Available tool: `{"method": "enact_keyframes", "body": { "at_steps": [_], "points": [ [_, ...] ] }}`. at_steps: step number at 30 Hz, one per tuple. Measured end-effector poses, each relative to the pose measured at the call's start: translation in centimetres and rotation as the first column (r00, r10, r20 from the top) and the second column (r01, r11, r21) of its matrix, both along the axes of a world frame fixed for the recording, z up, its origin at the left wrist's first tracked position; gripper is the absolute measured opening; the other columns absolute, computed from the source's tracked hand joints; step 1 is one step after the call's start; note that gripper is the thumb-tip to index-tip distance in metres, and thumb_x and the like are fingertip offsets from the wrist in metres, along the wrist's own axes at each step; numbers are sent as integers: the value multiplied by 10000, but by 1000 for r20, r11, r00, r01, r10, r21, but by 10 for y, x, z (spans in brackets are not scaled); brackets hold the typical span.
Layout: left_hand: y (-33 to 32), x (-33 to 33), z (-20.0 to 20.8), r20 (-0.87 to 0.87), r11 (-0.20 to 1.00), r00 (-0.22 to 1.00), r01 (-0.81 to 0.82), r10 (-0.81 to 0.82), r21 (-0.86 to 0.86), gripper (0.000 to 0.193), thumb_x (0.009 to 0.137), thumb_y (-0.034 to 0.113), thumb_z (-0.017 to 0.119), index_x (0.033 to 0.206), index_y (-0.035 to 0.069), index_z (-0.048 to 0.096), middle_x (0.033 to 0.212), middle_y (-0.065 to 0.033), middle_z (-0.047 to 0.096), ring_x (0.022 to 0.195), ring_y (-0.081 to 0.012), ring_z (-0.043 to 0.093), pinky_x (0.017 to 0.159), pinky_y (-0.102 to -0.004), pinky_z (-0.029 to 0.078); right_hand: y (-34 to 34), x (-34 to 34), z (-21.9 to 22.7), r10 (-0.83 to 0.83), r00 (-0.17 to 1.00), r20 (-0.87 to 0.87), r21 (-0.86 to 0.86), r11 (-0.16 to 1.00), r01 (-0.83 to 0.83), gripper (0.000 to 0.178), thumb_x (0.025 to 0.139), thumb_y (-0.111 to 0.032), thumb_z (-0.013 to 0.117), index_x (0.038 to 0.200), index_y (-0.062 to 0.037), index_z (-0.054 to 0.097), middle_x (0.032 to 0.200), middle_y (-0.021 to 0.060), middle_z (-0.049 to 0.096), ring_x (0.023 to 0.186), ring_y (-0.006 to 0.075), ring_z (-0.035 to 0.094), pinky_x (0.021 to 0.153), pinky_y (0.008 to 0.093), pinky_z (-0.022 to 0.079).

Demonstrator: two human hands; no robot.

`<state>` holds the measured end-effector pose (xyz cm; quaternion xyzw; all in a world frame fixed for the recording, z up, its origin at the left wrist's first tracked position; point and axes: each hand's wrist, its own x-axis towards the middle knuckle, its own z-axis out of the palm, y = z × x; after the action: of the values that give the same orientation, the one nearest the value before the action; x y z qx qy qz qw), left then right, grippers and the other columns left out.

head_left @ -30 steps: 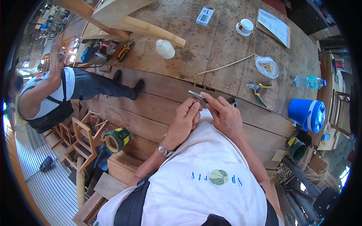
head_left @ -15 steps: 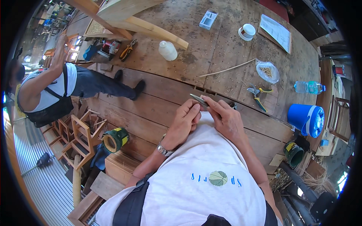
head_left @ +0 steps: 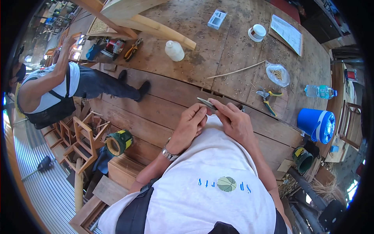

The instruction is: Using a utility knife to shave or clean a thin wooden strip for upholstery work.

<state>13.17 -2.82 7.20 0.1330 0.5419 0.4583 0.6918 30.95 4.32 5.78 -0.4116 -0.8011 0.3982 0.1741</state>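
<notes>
A broad workbench (head_left: 163, 93) of rough, worn wooden planks fills the middle of the place, its boards gapped and dusted with shavings. Daylight falls bright and even across it. Along its far edge lie pale timber beams (head_left: 156, 27). To the left of the bench the floor drops away to corrugated metal sheeting (head_left: 43, 195), silver-grey and ribbed. Small unfinished wooden chair frames (head_left: 80, 142) stand stacked just beside the bench's left edge, with wooden boxes and offcuts (head_left: 120, 171) below them. Past the bench's right end stands a wooden chair (head_left: 350, 121), and dry straw (head_left: 327, 189) lies near its lower right corner.
</notes>
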Motion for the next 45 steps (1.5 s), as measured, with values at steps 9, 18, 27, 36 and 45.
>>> {"method": "enact_keyframes", "body": {
  "at_steps": [9, 18, 27, 36, 45],
  "points": [
    [5, 2, -10, -31, 997, 998, 56, -55, 48, 243, 1113, 267, 477, 1050, 75, 610, 688, 92, 380, 557, -9, 264, 481, -199, 207, 3, 2, 1, 12, 997, 81, 28, 999, -14, 502, 949, -111, 687, 1420, -268, 615, 829, 85, 596, 693, 282, 630, 627, 394, 518],
    [-6, 6, 5, -101, 993, 989, 112, -107, 43, 270, 1122, 277, 447, 1074, 64, 607, 688, 78, 396, 549, -16, 269, 483, -204, 219, 0, 0, 4, -184, 979, -84, -41, 983, 181, 411, 956, -74, 673, 1354, -177, 671, 822, 109, 591, 696, 269, 594, 675, 338, 502],
    [12, 6, -3, -62, 996, 996, 73, -70, 48, 276, 1123, 286, 446, 1078, 65, 603, 685, 78, 380, 553, -21, 261, 490, -206, 225, 8, 0, 4, -30, 999, 30, -5, 1000, 30, 447, 944, -97, 685, 1376, -205, 654, 795, 94, 562, 658, 270, 596, 620, 383, 496],
    [-4, 0, -21, -176, 985, 981, 102, -76, 139, 272, 1118, 319, 458, 1059, 90, 594, 662, 76, 429, 553, -21, 338, 490, -207, 275, 11, 1, -14, -137, 972, -189, 48, 988, 148, 413, 923, -74, 685, 1325, -165, 685, 902, 141, 695, 800, 338, 687, 746, 421, 555],
    [-1, -3, -26, -14, 988, 999, 53, -52, 147, 235, 1110, 269, 462, 1061, 78, 591, 704, 64, 430, 526, -45, 325, 463, -226, 263, 4, -7, -1, -3, 999, -40, 102, 995, 7, 353, 971, -167, 660, 1323, -163, 679, 875, 158, 674, 765, 331, 676, 693, 402, 530]
  ]
}}
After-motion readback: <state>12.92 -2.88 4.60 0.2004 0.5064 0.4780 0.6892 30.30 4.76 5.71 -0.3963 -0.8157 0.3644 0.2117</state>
